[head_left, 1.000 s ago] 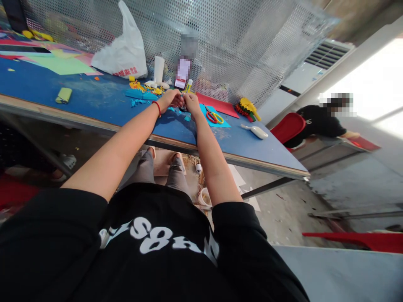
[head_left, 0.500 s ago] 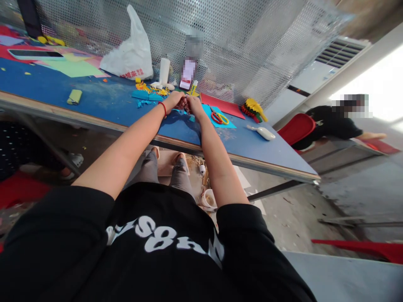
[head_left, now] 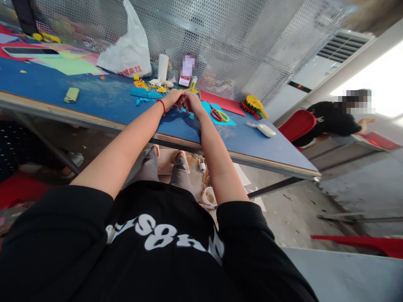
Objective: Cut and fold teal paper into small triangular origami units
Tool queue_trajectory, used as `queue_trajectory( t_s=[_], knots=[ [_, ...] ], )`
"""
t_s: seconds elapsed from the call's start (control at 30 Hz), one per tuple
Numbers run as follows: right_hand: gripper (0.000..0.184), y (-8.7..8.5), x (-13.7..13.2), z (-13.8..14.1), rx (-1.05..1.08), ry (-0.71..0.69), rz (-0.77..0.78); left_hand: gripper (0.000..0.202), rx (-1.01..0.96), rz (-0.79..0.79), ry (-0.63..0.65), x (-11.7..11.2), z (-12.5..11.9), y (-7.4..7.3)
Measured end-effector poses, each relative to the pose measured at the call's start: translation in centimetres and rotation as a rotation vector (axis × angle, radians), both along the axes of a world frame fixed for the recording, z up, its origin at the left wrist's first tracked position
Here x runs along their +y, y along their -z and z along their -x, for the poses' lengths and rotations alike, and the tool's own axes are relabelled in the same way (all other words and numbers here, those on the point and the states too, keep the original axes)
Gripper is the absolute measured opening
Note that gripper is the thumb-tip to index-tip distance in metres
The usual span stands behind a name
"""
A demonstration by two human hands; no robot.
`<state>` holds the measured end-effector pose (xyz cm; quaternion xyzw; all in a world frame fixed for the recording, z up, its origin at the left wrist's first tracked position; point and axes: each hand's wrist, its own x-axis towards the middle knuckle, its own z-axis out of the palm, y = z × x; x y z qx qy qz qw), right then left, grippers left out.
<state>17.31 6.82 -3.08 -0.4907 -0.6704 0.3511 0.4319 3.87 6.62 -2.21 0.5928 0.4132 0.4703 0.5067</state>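
Observation:
My left hand [head_left: 174,99] and my right hand [head_left: 192,102] meet fingertip to fingertip over the blue table [head_left: 103,105]. Both are curled and pinch a small piece between them; it is too small and hidden to name. A red string bracelet circles my left wrist. Teal paper scraps [head_left: 144,100] lie just left of my hands. Red and yellow scissors [head_left: 218,115] rest on a teal paper sheet [head_left: 227,121] right of my right hand.
Behind stand a white roll [head_left: 163,67], a phone [head_left: 184,80], a glue stick [head_left: 193,83], a white plastic bag [head_left: 128,52] and a perforated metal screen. A red sheet, a paper flower [head_left: 252,106], a white tool [head_left: 263,129] and an olive object [head_left: 71,95] lie around. Another person sits at far right.
My hands stay together at the same spot on the table. Only the camera view has shifted slightly.

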Motion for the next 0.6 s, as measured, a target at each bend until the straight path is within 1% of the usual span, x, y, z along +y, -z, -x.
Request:
queue_trajectory(
  t_s=[0.13, 0.27, 0.43, 0.6],
  knots=[
    [0.057, -0.3, -0.6, 0.3, -0.001, -0.007, 0.005, 0.034, -0.008, 0.002, -0.003, 0.0, 0.0, 0.0],
    [0.061, -0.8, -1.1, 0.6, -0.004, -0.007, 0.045, 0.035, -0.013, 0.008, -0.011, -0.1, -0.1, 0.0],
    [0.055, -1.2, -1.1, 0.6, 0.011, 0.011, 0.095, 0.035, -0.012, 0.019, 0.003, -0.4, 0.1, -0.3],
    [0.051, -1.1, -1.0, 0.4, 0.036, 0.022, 0.099, 0.036, -0.006, 0.028, 0.021, -0.5, 0.2, -0.3]
  ],
)
